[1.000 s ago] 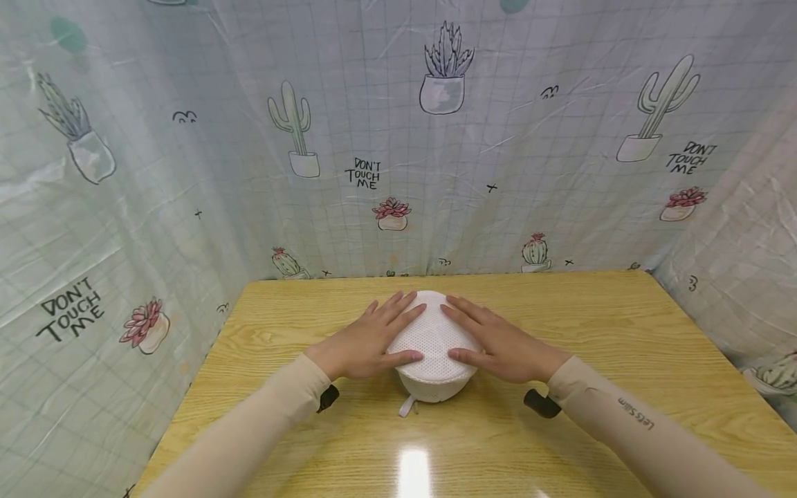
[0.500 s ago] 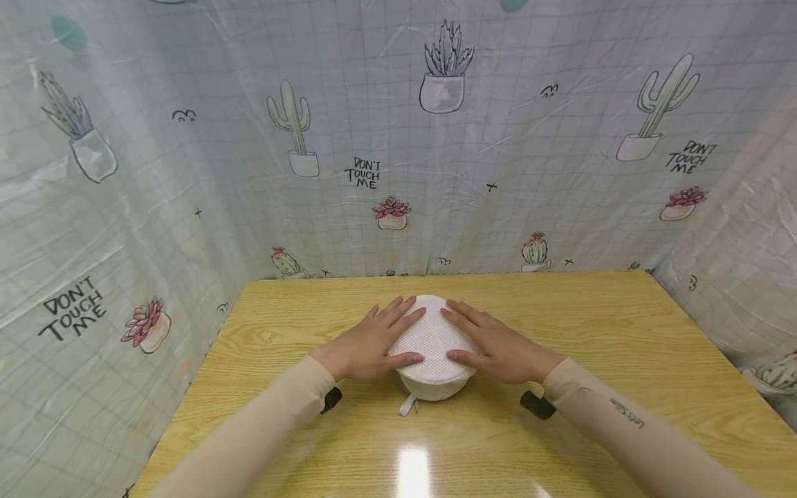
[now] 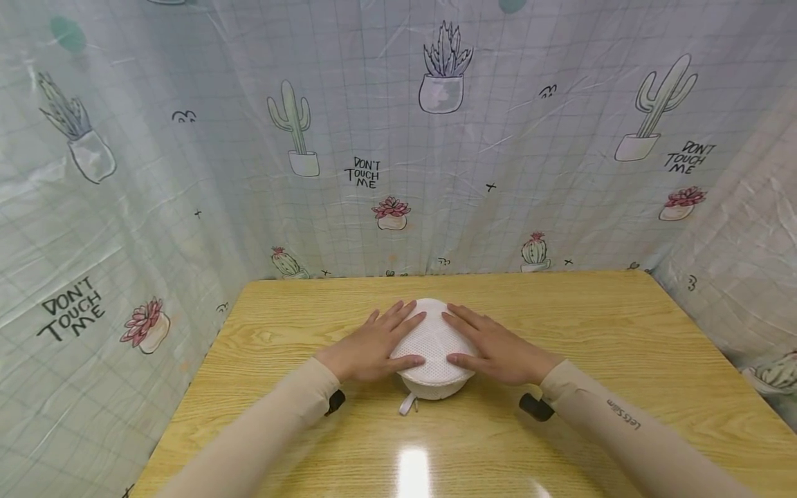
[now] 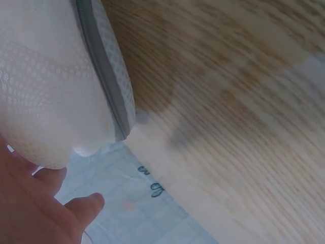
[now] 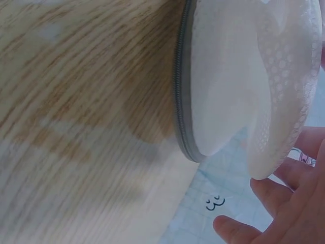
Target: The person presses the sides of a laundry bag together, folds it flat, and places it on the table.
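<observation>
A white mesh wash bag [image 3: 432, 346], domed and rounded, sits on the wooden table between both hands. A small white loop [image 3: 407, 404] sticks out at its near left side. Along its lower edge, the wrist views show a grey zipper [image 4: 104, 71]. My left hand [image 3: 375, 344] lies on the bag's left side with fingers extended and thumb on the near part of the top. Mirroring it, my right hand [image 3: 498, 344] rests on the right side, fingers spread over the mesh. In the right wrist view, the fingertips [image 5: 266, 190] touch the bag's bulging upper part.
The wooden table [image 3: 591, 318] extends on both sides of the bag. Behind and beside it hangs a curtain [image 3: 336, 228] printed with cacti and lettering. Dark wrist-worn devices [image 3: 536, 407] show under both sleeves.
Both hands have shifted slightly inward, and the bag's far edge has come a little nearer to me. The bag looks slightly narrower between the hands.
</observation>
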Demonstrator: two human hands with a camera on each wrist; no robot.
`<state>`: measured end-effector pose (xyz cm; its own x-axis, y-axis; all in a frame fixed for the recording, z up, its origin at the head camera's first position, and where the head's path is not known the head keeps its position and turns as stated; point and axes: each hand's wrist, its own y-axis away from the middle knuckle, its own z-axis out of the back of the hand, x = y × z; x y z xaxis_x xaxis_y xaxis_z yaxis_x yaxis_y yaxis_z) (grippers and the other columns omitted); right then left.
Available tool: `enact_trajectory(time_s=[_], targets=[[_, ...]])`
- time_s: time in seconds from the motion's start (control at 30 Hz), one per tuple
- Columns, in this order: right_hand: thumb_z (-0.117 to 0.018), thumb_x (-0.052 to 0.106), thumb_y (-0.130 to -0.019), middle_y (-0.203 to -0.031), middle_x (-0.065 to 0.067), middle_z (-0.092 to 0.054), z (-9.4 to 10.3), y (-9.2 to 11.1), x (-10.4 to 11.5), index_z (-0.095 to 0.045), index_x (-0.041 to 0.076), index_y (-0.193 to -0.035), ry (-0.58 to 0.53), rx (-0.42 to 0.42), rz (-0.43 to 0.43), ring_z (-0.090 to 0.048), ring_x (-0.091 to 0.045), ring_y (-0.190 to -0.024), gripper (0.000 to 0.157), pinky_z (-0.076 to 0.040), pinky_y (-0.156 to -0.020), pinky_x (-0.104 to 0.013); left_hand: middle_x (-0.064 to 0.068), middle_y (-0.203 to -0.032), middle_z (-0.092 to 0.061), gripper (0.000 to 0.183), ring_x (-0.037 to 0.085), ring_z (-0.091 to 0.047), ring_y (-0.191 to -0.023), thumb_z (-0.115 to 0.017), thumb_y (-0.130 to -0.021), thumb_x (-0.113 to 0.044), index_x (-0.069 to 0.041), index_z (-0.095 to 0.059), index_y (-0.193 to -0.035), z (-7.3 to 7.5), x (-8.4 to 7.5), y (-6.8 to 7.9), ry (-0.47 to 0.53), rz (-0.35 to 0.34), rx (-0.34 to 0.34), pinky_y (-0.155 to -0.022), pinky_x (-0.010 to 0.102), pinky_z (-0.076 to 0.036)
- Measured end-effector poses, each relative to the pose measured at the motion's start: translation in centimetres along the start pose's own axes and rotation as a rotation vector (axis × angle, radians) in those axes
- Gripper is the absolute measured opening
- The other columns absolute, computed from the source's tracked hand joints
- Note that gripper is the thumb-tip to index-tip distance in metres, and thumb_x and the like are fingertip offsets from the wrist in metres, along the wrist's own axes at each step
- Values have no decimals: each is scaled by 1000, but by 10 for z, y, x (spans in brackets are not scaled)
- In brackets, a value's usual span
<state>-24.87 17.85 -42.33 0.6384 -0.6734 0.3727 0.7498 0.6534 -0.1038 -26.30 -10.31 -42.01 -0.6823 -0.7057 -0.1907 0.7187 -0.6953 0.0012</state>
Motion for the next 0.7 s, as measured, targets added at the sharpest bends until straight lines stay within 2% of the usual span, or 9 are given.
enact_trajectory(time_s=[0.27,0.5,0.7], targets=[[-47,55,-97,-164,-2,-10,-6,1,-2,-19,17,-156,15,16,-5,-22,-30,-148,76,-24,-114,-62,5,-165,-5,83,29,-8,-152,-32,-92,-72,-25,-10,-157,-8,0,-1,5,3,9,-116,61,-19],[-46,57,-96,-164,1,-8,-11,0,-5,-18,18,-156,21,28,-19,-21,-29,-148,77,-23,-114,-62,6,-165,-5,84,29,-9,-151,-32,-92,-73,-25,-10,-157,-15,2,-2,2,13,5,-116,62,-19],[-46,58,-96,-164,3,-8,-16,-1,-9,-18,19,-156,27,37,-23,-26,-31,-147,77,-25,-113,-63,5,-165,-4,85,28,-8,-152,-32,-91,-74,-27,-9,-157,-20,2,-3,6,29,17,-115,62,-20]])
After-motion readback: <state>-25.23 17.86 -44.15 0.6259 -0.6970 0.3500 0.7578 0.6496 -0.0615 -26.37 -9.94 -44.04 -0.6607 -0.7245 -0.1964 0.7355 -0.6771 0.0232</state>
